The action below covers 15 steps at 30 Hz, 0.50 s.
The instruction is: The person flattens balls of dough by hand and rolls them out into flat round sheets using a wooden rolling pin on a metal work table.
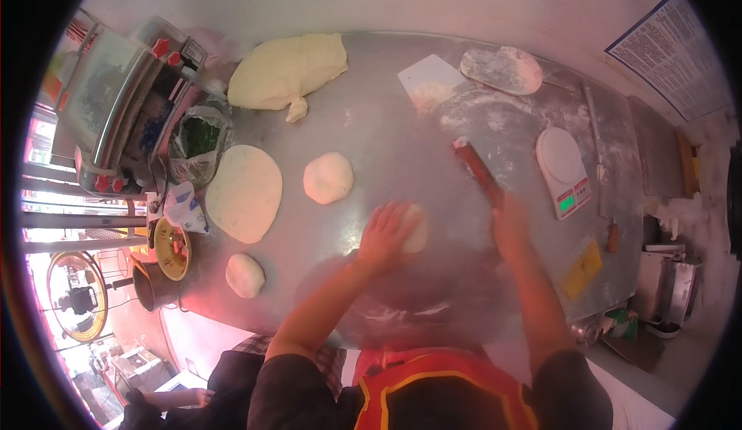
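My left hand [384, 236] is cupped over the left side of a small round piece of dough [416, 230] on the metal worktable [371, 134]. To the right, my right hand [513, 227] grips one end of a reddish wooden rolling pin [478, 166], which slants up and left with flour on its far tip. That hand is blurred. Left of my hands are a dough ball [328, 178], a flattened dough disc [244, 193] and a smaller dough ball [245, 276].
A large dough mass [287, 73] lies at the back left, near a bag of greens [200, 134]. A white scraper [430, 79], a floured oval board [501, 70], a digital scale [561, 169] and a yellow scraper [582, 269] lie rightward. Another person's arm [179, 398] shows lower left.
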Each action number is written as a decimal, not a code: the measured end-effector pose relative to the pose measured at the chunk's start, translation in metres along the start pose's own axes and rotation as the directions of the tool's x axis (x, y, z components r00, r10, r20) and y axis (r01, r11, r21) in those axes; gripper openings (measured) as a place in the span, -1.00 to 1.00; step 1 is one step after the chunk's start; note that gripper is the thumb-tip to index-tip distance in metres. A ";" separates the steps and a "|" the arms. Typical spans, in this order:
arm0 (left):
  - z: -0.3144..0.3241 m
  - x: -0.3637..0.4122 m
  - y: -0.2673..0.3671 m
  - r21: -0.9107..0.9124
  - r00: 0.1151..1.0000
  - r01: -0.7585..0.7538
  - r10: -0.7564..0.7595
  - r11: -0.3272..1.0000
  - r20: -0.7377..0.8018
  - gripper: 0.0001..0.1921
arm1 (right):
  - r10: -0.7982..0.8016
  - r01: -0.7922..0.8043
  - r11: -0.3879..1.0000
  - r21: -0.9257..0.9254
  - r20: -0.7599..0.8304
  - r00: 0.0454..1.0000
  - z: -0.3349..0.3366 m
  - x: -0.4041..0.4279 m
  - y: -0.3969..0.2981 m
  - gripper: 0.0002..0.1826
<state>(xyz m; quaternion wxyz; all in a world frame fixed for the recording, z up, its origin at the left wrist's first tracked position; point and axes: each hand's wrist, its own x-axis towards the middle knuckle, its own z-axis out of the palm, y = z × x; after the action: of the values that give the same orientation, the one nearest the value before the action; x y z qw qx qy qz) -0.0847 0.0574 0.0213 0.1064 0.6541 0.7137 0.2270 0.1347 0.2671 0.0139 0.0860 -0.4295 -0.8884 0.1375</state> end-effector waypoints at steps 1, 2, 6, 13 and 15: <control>0.005 -0.002 -0.004 -0.015 0.996 0.081 -0.080 0.997 0.032 -0.14 | 0.000 0.000 1.000 -0.005 -0.009 1.000 -0.004 0.006 0.011 -0.41; 0.008 -0.006 -0.009 -0.027 0.985 0.163 -0.161 0.986 0.063 -0.13 | 0.133 -0.133 0.991 -0.012 0.025 0.991 -0.008 0.017 0.027 -0.41; -0.004 -0.035 -0.017 0.043 0.934 0.351 -0.346 0.936 -0.088 -0.10 | 0.140 -0.140 0.990 0.027 -0.005 0.990 -0.031 0.055 0.017 -0.44; -0.010 -0.055 -0.011 0.058 0.814 0.500 -0.447 0.864 -0.371 -0.12 | -0.459 0.510 0.837 0.199 -0.255 0.851 0.037 0.218 -0.062 -0.41; -0.011 -0.052 -0.009 0.063 0.813 0.516 -0.465 0.854 -0.351 -0.12 | -0.446 0.512 0.838 0.189 -0.305 0.842 0.059 0.234 -0.078 -0.40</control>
<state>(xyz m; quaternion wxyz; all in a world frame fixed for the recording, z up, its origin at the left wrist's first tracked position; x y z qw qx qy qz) -0.0913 0.0035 0.0192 -0.0081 0.4071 0.8815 0.2391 -0.0832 0.3951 -0.0085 0.2845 -0.1900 -0.9236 0.1730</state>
